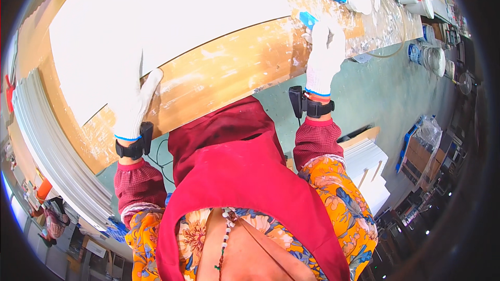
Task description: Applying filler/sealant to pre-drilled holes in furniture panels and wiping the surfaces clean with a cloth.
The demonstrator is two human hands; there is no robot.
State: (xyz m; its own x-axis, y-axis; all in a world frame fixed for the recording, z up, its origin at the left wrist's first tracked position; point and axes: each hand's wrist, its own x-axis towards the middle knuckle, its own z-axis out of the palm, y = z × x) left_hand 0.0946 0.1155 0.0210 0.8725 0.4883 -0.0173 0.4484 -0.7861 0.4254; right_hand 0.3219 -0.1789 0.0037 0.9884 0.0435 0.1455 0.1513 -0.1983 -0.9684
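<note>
The far edge of a white panel [172, 15], stretching ahead of both hands, was cut off by the picture's top. The left gloved hand [131, 105] lost its fingertips in the panel's glare. Just past the right gloved hand [327, 54], a small blue object [308, 20] was partly covered, its kind unclear. Farther right, print on white-and-blue tubs [426, 58] blurred; dark clutter [416, 199] behind that hand was too small to identify.
</note>
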